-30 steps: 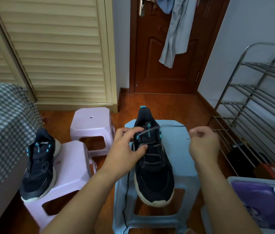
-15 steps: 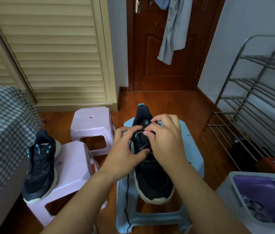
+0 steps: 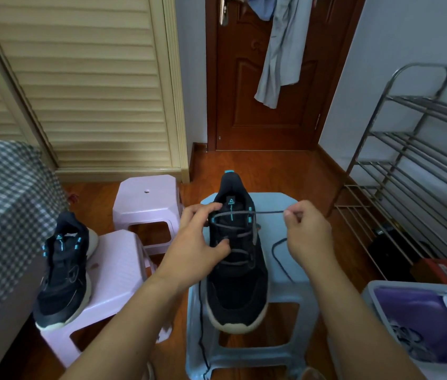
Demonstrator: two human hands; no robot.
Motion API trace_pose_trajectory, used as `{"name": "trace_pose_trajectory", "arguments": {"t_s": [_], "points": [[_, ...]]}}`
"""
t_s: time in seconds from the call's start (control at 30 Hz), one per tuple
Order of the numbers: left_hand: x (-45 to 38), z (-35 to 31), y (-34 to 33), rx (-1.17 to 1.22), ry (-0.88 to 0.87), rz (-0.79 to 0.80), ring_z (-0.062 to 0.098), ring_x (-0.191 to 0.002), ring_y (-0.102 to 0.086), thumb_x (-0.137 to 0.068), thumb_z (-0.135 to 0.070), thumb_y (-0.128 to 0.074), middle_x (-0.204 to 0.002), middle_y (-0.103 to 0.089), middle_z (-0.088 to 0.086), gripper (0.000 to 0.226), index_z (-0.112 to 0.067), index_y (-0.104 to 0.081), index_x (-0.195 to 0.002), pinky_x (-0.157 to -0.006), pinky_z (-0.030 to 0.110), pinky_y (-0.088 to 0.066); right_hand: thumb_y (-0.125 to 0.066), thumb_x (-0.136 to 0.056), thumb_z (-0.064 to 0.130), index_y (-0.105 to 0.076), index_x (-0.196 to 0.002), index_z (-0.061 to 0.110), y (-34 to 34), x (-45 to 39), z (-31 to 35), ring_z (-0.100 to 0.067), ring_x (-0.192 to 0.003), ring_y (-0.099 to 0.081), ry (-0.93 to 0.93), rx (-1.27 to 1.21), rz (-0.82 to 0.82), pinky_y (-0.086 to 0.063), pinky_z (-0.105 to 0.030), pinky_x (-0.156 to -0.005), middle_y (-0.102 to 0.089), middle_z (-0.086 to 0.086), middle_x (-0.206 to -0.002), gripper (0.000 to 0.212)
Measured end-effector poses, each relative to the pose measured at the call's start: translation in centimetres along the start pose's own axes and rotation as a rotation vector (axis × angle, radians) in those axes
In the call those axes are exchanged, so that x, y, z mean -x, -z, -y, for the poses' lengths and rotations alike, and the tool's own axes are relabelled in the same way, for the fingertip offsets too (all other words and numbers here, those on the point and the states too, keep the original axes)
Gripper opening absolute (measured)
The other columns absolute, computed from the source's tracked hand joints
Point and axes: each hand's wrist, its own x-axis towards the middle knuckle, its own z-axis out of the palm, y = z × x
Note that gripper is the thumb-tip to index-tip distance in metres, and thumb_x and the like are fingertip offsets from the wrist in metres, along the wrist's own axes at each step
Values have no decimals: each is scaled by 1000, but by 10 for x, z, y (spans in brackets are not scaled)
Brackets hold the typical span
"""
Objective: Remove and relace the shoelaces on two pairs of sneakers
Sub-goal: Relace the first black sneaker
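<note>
Black mesh sneaker (image 3: 61,272), second of the pair, sits on the pink stool (image 3: 112,272) well to the left of your left hand; it is laced, untouched, with teal eyelet tabs and a small teal logo on the tongue, too small to read.

Your left hand (image 3: 197,252) rests on the lacing of the black sneaker (image 3: 237,281) on the blue stool (image 3: 285,275), thumb pressed on the middle crossings, fingers curled at the top left eyelet. It pins the shoe rather than gripping the lace.

Tongue label just right of those fingers: teal triangle mark over letters that seem to read "PEAK"; the small vertical print below is illegible.

Your right hand (image 3: 308,237) pinches the grey-black shoelace (image 3: 267,212), drawn taut from the top right eyelet. The slack loops on the stool just below that hand. The other end hangs over the stool's front edge, below your left wrist.

Risks, as judged:
- Pulling harder right with a light left-hand hold could drag the shoe off the stool.
- Uneven ends: the left tail looks long, so the right may run short.
- The slack loop could knot under tension.

Red box (image 3: 441,270) by the metal rack (image 3: 414,171), far right: white marking, unreadable.
</note>
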Motion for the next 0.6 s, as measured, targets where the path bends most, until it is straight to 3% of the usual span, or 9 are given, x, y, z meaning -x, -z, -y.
{"name": "trace_pose_trajectory", "arguments": {"t_s": [0.1, 0.13, 0.23, 0.33, 0.4, 0.43, 0.5, 0.53, 0.6], "points": [[3, 0, 6, -54, 4, 16, 1, -136, -36, -88, -21, -74, -142, -28, -22, 70, -48, -42, -143, -112, 24, -40, -62, -98, 20, -64, -111, 27, 11, -2, -11, -17, -88, -60, -56, 184, 301, -48, -31, -72, -63, 3, -100, 15], [6, -2, 5, -111, -22, 13, 6, -142, -29, -89, -23, -73, -145, -24, -23, 71, -49, -39, -146, -117, 28, -33, -61, -98, 20, -68, -112, 24, 16, -2, -15, -20, -91, -60, -61, 265, 279, -46, -30, -74, -66, -1, -106, 16], [13, -15, -5, -365, -246, -37, 10, -151, -11, -89, -30, -64, -159, -18, -15, 72, -37, -35, -154, -123, 33, -12, -53, -103, 26, -73, -104, 11, 35, -1, -17, -28, -93, -57, 54, 242, -62, -39, -32, -75, -63, -8, -100, 25], [10, -34, -22, -432, -388, 40, 7, -155, -4, -93, -31, -59, -166, -23, -10, 74, -28, -27, -159, -127, 37, -4, -43, -105, 39, -69, -91, 11, 44, 9, 2, -19, -91, -50, 196, -6, -169, -34, -30, -73, -46, 10, -89, 40], [7, -39, -28, -438, -382, 88, 3, -151, -19, -96, -31, -58, -153, -42, -13, 69, -28, -29, -158, -128, 43, -5, -34, -104, 49, -66, -89, 17, 43, 17, 9, -15, -88, -45, 224, 85, -130, -33, -31, -72, -42, 11, -88, 47], [6, -39, -28, -442, -389, 78, 3, -141, -33, -97, -32, -58, -135, -53, -15, 61, -28, -38, -154, -126, 45, -10, -29, -104, 52, -63, -88, 18, 43, 16, 7, -16, -84, -44, 197, 165, -117, -32, -32, -72, -43, 9, -86, 51], [9, -38, -24, -463, -446, 4, 5, -115, -49, -98, -36, -58, -102, -53, -21, 33, -30, -60, -131, -121, 46, -19, -21, -103, 58, -60, -88, 17, 48, 10, -6, -22, -79, -47, 34, 298, -91, -33, -35, -71, -51, -1, -84, 58], [11, -37, -20, -469, -477, -31, 7, -108, -51, -99, -37, -57, -94, -51, -22, 20, -32, -67, -115, -119, 46, -21, -19, -103, 59, -61, -89, 16, 52, 5, -16, -27, -81, -50, -71, 335, -79, -35, -37, -72, -54, -5, -84, 61], [15, -35, -10, -478, -491, -53, 8, -102, -53, -99, -40, -53, -88, -53, -22, 17, -34, -68, -94, -117, 42, -22, -21, -104, 58, -63, -93, 13, 61, -2, -32, -37, -90, -56, -213, 383, -73, -39, -39, -74, -57, -10, -87, 63]]}}
